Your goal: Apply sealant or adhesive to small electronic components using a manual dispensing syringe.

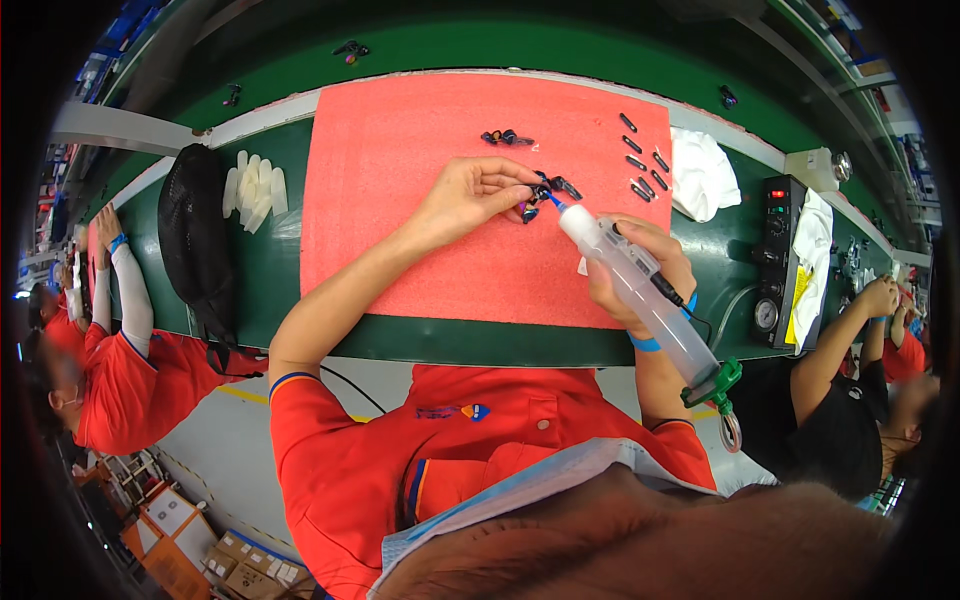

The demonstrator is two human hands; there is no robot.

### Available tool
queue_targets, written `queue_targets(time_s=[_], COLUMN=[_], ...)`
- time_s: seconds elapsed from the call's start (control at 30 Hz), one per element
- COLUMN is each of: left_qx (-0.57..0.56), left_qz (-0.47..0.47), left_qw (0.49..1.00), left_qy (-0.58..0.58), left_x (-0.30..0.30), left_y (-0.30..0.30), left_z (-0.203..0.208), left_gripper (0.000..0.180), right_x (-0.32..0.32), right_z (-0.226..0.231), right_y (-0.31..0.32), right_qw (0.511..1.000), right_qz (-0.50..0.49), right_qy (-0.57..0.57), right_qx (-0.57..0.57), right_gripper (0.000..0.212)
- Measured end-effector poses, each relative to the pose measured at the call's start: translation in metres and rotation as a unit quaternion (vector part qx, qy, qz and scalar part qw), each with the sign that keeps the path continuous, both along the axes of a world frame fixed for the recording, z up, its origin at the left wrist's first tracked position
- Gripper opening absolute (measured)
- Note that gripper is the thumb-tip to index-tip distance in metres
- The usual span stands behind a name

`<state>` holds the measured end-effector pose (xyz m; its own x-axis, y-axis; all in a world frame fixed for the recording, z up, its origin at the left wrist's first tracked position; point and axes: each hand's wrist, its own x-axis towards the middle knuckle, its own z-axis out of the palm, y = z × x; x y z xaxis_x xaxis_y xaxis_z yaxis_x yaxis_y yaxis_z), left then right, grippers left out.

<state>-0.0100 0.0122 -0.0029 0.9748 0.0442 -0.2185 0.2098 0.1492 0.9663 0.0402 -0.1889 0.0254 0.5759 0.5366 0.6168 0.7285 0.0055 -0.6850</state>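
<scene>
My right hand (650, 265) is wrapped around a large clear dispensing syringe (672, 325) with a white front end and a green cap at the back. Its blue needle tip (556, 201) touches or nearly touches a small dark electronic part (541, 190). That part is pinched between the thumb and fingers of my left hand (478, 192), which partly hide it. Beside it are more small dark and purplish pieces; I cannot tell whether they are joined to it. Farther back on the pink foam mat (390, 150) lies another cluster of dark parts (506, 138).
Several black elongated pieces (634, 145) and a white cloth (703, 172) are at the right. Beyond stands a black controller box (775, 250) with a gauge. A black bag (195, 235) and pale finger cots (256, 190) lie left. Co-workers sit on both sides. A green belt (440, 50) runs behind.
</scene>
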Motion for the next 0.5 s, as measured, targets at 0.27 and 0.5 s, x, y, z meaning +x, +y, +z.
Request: queue_targets(time_s=[0.27,0.5], left_qx=[0.023,0.021], left_qz=[0.003,0.002], left_qw=[0.999,0.999], left_qy=[-0.037,-0.033], left_x=[-0.0007,-0.001], left_y=[-0.0015,-0.002], left_z=[-0.0023,-0.0023], left_gripper=[0.018,0.017], right_x=[0.0003,-0.0002], right_z=[0.0025,0.0019], right_y=[0.0073,0.0083], right_qw=[0.999,0.998], right_qz=[-0.014,-0.022], right_qy=[-0.032,-0.041], right_qx=[-0.028,-0.037], right_gripper=[0.04,0.04])
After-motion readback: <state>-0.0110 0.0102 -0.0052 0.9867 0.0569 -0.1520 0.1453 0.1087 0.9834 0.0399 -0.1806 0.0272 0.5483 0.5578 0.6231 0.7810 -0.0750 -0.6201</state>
